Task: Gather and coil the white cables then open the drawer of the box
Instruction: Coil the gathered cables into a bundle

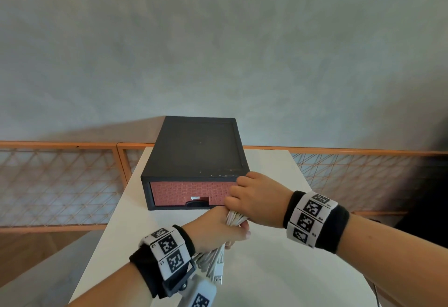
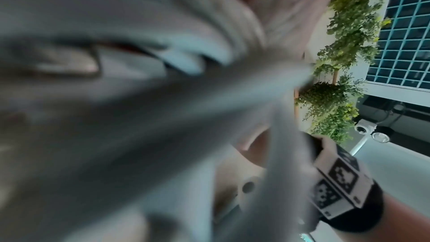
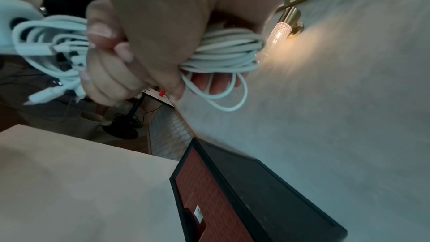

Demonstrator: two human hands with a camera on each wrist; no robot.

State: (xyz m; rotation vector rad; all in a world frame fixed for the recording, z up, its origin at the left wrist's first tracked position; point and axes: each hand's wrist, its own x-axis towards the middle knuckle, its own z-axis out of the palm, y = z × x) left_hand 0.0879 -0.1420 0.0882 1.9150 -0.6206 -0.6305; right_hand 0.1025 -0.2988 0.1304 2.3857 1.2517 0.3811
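Note:
A bundle of white cables (image 1: 234, 218) is held over the white table (image 1: 278, 270), just in front of the black box (image 1: 198, 146). My left hand (image 1: 218, 229) grips the bundle from below, and loose ends with USB plugs (image 1: 215, 268) hang under it. My right hand (image 1: 249, 200) closes on the bundle from above, near the box's front right corner. In the right wrist view the right hand (image 3: 163, 43) wraps the coiled loops (image 3: 223, 52) beside the left hand's fingers (image 3: 107, 58). The red drawer (image 1: 189, 191) sits flush in the box, its dark handle (image 1: 197, 203) untouched. Blurred cables (image 2: 163, 117) fill the left wrist view.
An orange mesh railing (image 1: 60, 180) runs behind the table, with a grey wall above it. The table's left edge (image 1: 106, 241) is close to my left forearm. A lit wall lamp (image 3: 282, 30) shows in the right wrist view.

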